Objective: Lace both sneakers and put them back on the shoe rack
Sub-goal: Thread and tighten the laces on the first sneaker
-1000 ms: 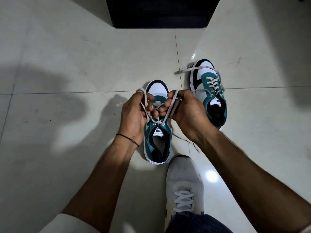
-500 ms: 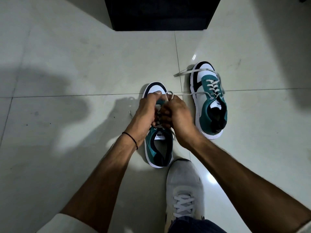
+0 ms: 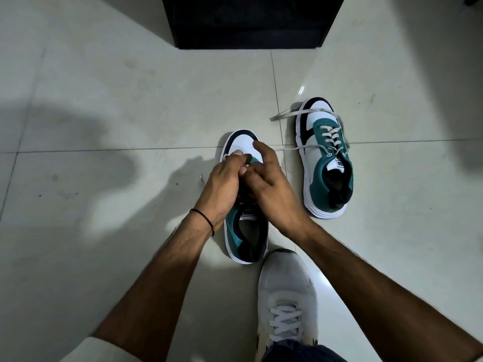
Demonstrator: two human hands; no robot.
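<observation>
Two teal, white and black sneakers stand on the tiled floor. The near sneaker (image 3: 243, 231) is under both my hands, which hide its laces and eyelets. My left hand (image 3: 222, 184) pinches the white lace over the tongue. My right hand (image 3: 269, 184) presses beside it, its index finger raised and the other fingers curled on the lace. A loose lace tip (image 3: 201, 177) lies left of the shoe. The far sneaker (image 3: 326, 163) sits to the right, laced, with its loose lace ends (image 3: 290, 114) trailing left across the floor.
A black shoe rack base (image 3: 248, 22) stands at the top centre. My own foot in a white shoe (image 3: 286, 296) rests just behind the near sneaker. Pale floor tiles (image 3: 104, 113) with shadows spread to the left and right.
My hands dropped from holding the lace ends up and apart to pressing together low over the near sneaker's tongue. The right index finger has lifted.
</observation>
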